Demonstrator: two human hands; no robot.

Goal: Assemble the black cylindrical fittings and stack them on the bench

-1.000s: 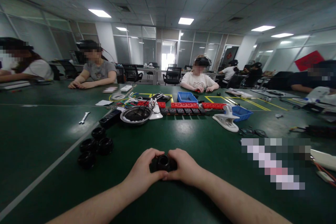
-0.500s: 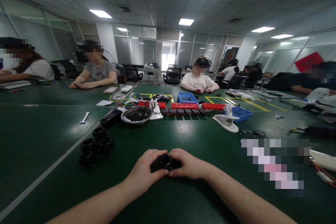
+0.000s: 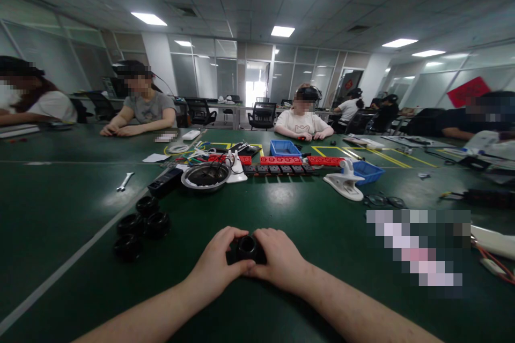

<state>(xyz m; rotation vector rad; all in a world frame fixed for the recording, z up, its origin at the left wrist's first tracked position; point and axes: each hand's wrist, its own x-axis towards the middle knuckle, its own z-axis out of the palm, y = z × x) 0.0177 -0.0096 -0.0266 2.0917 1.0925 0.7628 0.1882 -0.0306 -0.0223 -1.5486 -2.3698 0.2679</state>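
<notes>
A black round part with a hollow centre [image 3: 247, 247], shaped like a small wheel, stands on the green table at the front middle. My left hand [image 3: 217, 258] wraps its left side, thumb in front and fingers behind. From the other side my right hand [image 3: 277, 256] closes round the same part, its thumb meeting the left thumb. Part of the piece is hidden behind the fingers. Several similar black round parts [image 3: 131, 225] sit in a cluster to the left of my hands.
Beyond my hands lie a metal bowl [image 3: 204, 178], a white clamp base [image 3: 345, 185], red strips [image 3: 280, 161] and blue bins [image 3: 285, 148]. A wrench [image 3: 125, 182] rests at left, eyeglasses [image 3: 384, 201] at right. Other people [image 3: 303, 118] sit around the table.
My right hand has shifted left and closed further round the black part. The whole view has moved slightly; the clustered parts look the same.
</notes>
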